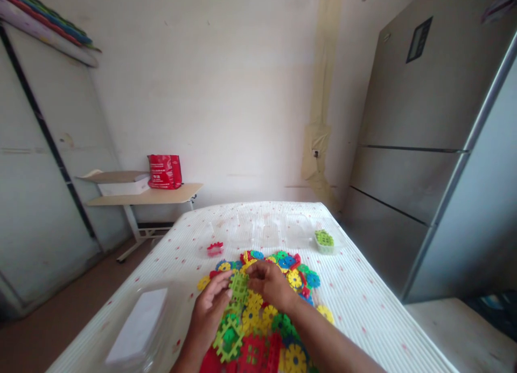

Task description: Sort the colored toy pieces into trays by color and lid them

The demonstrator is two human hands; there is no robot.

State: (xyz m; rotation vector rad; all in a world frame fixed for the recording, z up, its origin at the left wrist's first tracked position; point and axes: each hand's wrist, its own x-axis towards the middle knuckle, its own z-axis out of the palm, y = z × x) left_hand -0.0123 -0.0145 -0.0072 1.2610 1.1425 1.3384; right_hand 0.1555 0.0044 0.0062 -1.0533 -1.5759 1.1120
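Lime-green lattice piece [239, 288] sits on the mixed heap of plastic shapes [252, 315] on the tabletop [355, 303], between the two hands. From my end, I see the left hand [209, 305] at its left edge, fingers bent; I cannot tell whether they pinch it. The right hand [275, 287] has its fingers curled by the other edge, their grip hidden from me. Farther back, green pieces [324, 237] sit in a clear container [326, 249] at the right.
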